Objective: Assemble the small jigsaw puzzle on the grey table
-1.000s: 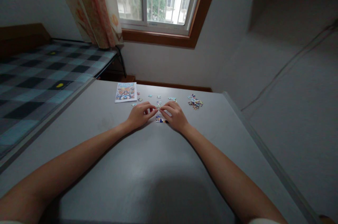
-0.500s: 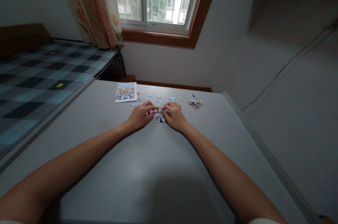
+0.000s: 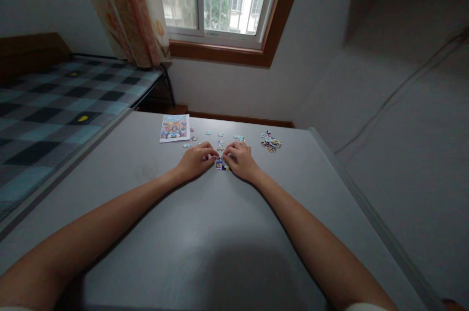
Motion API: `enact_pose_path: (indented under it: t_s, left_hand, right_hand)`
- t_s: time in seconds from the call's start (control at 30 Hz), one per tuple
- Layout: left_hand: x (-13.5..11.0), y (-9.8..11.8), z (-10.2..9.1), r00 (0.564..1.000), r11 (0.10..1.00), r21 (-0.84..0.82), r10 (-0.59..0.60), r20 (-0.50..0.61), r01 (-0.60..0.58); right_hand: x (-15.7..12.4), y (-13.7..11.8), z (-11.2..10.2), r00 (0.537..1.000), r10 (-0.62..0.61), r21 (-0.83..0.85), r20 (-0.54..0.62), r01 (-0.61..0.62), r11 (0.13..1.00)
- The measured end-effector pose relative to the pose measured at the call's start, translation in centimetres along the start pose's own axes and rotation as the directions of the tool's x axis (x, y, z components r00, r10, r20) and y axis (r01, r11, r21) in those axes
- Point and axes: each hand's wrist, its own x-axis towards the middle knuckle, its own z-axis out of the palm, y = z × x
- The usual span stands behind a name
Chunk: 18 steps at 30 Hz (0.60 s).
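Both hands meet over a small joined patch of jigsaw puzzle (image 3: pixel 222 165) on the grey table. My left hand (image 3: pixel 198 160) has its thumb and forefinger closed at the upper left edge of the patch. From the other side my right hand (image 3: pixel 240 159) pinches at the upper right edge and covers part of it. A small puzzle piece seems to lie between the fingertips of both hands, too tiny to make out clearly. Just beyond the fingertips lie a few loose puzzle pieces (image 3: pixel 220 145).
A printed picture sheet (image 3: pixel 175 128) lies at the back left of the table (image 3: pixel 176 242). Further loose pieces (image 3: pixel 186 145) are beside it. A joined strip of pieces (image 3: pixel 239 138) sits behind my right hand, and a pile of pieces (image 3: pixel 271 142) lies right of it.
My fingertips have come slightly nearer to me, down to the upper edge of the joined patch. The small piece between them has moved along. Sheet and pile are unmoved.
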Motion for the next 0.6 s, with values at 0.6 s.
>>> enact_pose_path:
  t_s: [0.6]
  left_hand:
    - [0.1,1.6,-0.3,0.993,0.977,0.198,-0.09,0.071,0.075]
  right_hand:
    - [0.0,0.1,0.0,1.0,-0.017,0.01,0.016,0.017,1.0]
